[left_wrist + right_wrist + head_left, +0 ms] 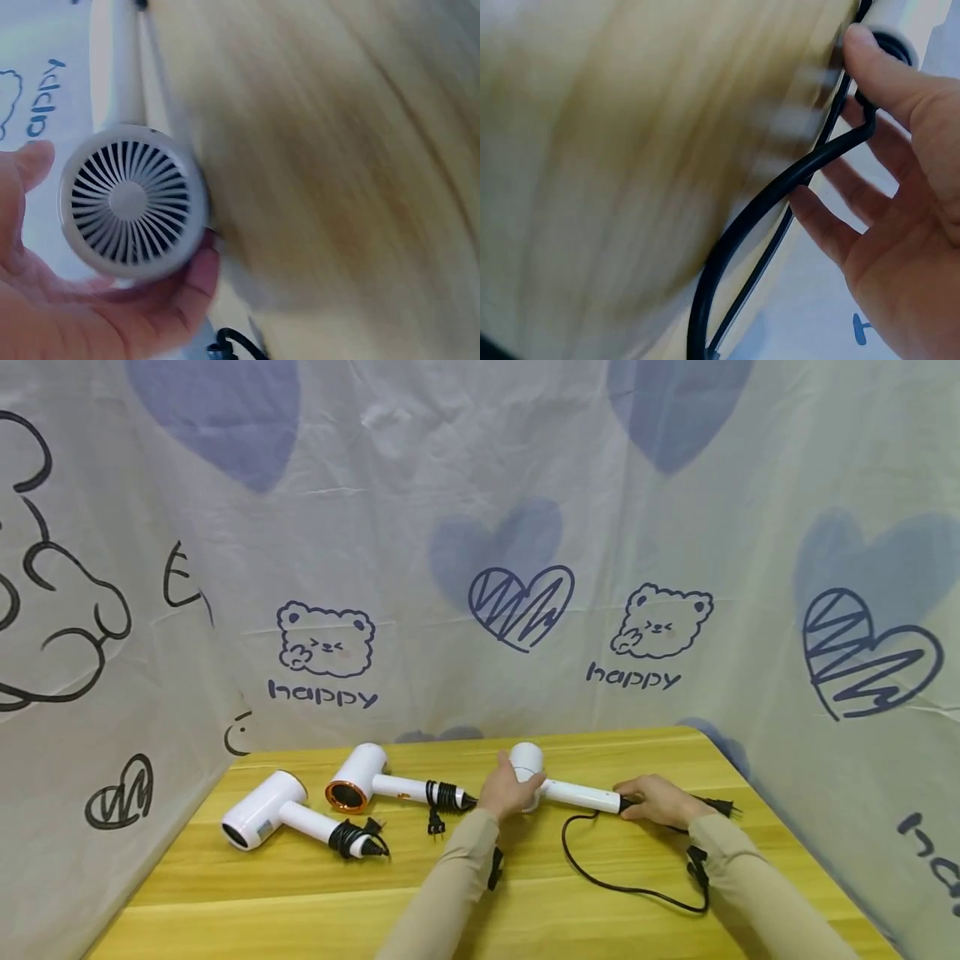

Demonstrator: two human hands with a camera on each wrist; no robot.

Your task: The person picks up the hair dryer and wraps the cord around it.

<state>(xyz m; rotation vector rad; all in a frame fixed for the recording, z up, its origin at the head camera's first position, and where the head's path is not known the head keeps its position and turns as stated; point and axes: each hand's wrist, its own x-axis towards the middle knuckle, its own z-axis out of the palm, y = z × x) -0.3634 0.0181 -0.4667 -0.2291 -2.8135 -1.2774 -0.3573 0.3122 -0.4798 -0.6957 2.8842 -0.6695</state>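
Note:
A white hair dryer (581, 796) lies on the wooden table with its handle pointing right. My left hand (504, 792) holds its head, thumb on one side and fingers curled round the other. The round slatted grille (127, 201) faces the left wrist camera. At the far end of the handle, my right hand (663, 800) grips the dark tip where the cord comes out, its thumb against that end. The black cord (780, 180) passes by the right fingers. It loops over the table in front of the dryer, and a plug (723, 808) lies beyond the right hand.
Two more white hair dryers lie on the left of the table (247, 910): one with a copper-coloured rim (348, 795), one plain (266, 810). Cords are wound round both handles. A printed cloth (420, 527) hangs behind and along both sides.

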